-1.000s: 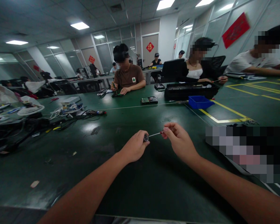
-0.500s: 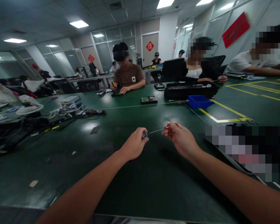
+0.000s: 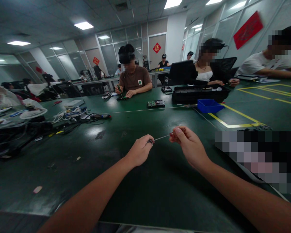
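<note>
Fingers of the left hand (image 3: 140, 152) are tilting a held round part (image 3: 149, 142), its face showing less; the right hand (image 3: 190, 145) is pinching a thin tool (image 3: 162, 138), apparently still working.

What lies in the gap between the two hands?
In the head view, the shaft of a thin tool lies there, running from the right hand toward the small round part in the left hand.
</note>
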`<state>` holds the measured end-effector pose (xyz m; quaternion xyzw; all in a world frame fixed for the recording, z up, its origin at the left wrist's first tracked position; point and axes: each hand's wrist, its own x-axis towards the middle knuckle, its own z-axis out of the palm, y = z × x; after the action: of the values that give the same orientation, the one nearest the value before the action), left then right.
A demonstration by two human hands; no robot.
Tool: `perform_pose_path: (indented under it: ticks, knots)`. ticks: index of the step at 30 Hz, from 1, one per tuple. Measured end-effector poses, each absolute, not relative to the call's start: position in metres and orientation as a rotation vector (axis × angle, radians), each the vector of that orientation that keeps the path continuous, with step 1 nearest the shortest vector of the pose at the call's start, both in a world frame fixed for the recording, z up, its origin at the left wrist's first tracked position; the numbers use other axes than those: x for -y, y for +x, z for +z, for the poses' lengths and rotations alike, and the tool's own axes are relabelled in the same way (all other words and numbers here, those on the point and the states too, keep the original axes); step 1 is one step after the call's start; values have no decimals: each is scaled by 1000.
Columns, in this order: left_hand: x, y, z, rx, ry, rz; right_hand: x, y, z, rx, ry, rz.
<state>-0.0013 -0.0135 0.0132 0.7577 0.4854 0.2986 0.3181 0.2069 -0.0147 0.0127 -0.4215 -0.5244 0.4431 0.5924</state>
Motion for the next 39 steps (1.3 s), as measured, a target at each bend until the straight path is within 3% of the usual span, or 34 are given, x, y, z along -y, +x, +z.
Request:
perform_pose_path:
  ticks: [12, 20, 39]
  knots:
    - [17, 2, 16, -1334, 2062, 748, 17, 208, 12, 1318, -1000, 862]
    - [26, 11, 13, -1278, 2161, 680, 29, 204, 21, 1971, -1186, 556]
    - [24, 15, 11, -1079, 2300, 820, 32, 192, 18, 1914, -1292, 742]
